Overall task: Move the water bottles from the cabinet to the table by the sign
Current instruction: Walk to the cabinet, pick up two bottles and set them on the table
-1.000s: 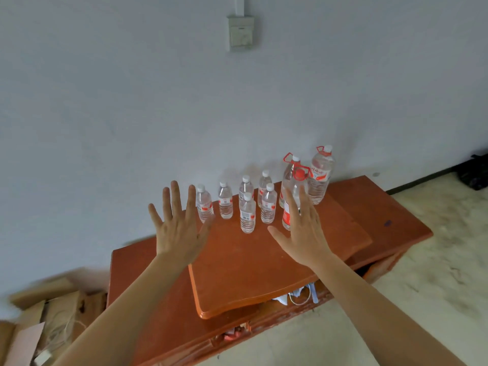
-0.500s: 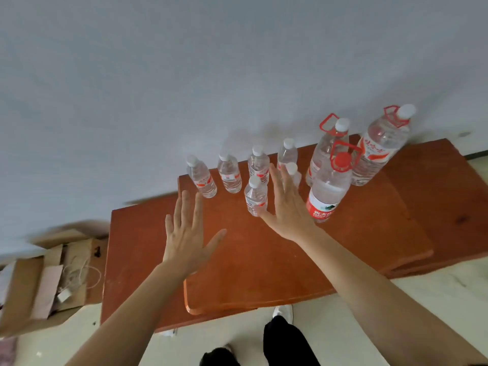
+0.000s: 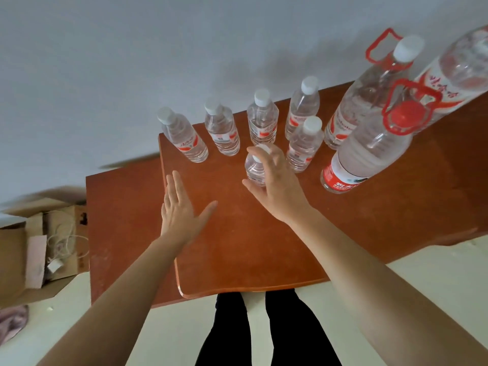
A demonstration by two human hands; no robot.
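Head view: the right hand (image 3: 277, 191) is on the front small bottle (image 3: 254, 170), grip curled round it, fingers over the white cap and thumb against its near side. That bottle stands upright on the reddish desk (image 3: 237, 247), just in front of a row of four small bottles (image 3: 262, 122). The left hand (image 3: 179, 212) hovers flat over the desk, grip wide open, holding nothing. A big red-capped bottle (image 3: 369, 151) stands to the right. A cardboard box (image 3: 31, 254) sits on the floor, far left.
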